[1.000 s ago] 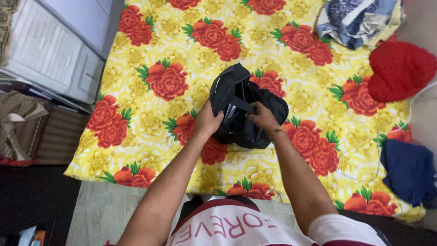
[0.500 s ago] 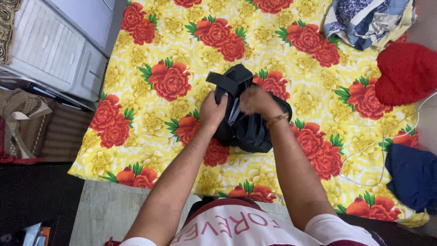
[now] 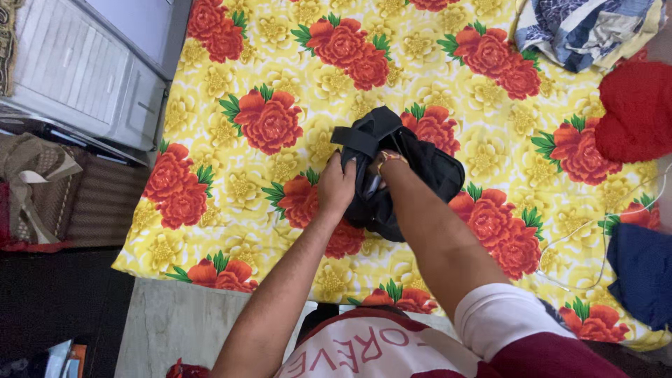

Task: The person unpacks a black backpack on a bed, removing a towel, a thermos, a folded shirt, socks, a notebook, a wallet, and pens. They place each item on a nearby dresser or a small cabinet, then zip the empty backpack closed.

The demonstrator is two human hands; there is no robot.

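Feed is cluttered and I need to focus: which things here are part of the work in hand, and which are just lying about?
In hand: black garment, left hand gripping it, right hand pushed into it.
Lying about: red cloth, blue patterned cloth, dark blue cloth, white cord, floral bedsheet.

Open flowered bed (image 3: 231,189) lies left of and beyond the black garment (image 3: 427,164), while the right side is hemmed by a red cloth (image 3: 637,112), a blue striped cloth (image 3: 581,28), a dark blue cloth (image 3: 644,269) and a thin white cable (image 3: 595,238).
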